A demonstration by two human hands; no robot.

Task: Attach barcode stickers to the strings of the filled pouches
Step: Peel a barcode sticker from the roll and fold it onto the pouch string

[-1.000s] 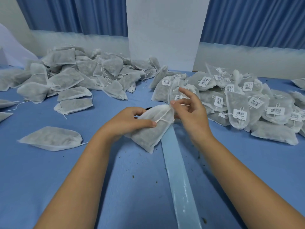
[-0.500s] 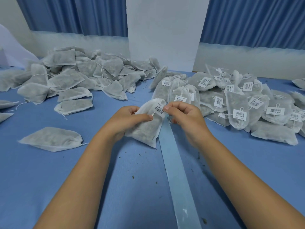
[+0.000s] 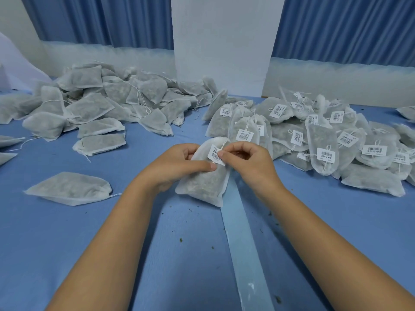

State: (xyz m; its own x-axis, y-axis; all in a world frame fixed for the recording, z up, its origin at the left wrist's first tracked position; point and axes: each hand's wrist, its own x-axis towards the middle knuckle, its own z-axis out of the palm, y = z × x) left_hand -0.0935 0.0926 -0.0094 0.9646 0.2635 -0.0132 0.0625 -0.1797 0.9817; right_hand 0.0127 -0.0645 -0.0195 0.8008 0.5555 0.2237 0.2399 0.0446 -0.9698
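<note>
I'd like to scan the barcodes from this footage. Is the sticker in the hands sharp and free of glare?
Head view: soft, even light, no glare; the barcode sticker pinched by the right hand on the pouch gripped by the left hand shows clear bars but unreadable text; wide-angle stretch enlarges the forearms.

print on the barcode sticker is too small to read, and the left edge crops pouches.

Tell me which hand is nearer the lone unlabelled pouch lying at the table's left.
Left. The left hand is right of the lone pouch; the right hand lies farther right again.
</note>
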